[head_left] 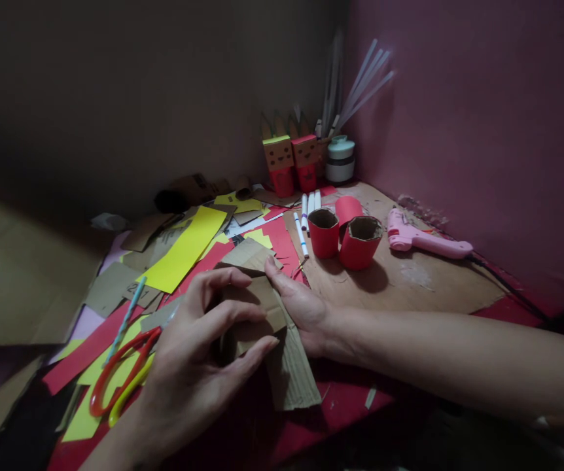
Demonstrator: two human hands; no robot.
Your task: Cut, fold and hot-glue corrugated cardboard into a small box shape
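In the head view, my left hand (203, 333) curls its fingers and thumb round a small bent piece of brown cardboard (262, 297). Opposite it, my right hand (301, 304) supports the same cardboard from the right, thumb pointing up along its edge. One long ribbed flap of the cardboard hangs down toward the table's front edge. My left palm and the fingers of my right hand are partly hidden. Close to my left wrist lie scissors (100, 386) with orange and yellow handles; their blades are mostly covered by my hand.
Paper and cardboard scraps, including a yellow sheet (188, 248), spread across the left. Behind my right hand stand red paper-covered tubes (359, 252) and markers (300, 235). A pink glue gun (424, 242) lies at right, its cord trailing off. Decorated figures (281, 163) and a lidded jar (341, 160) stand behind.
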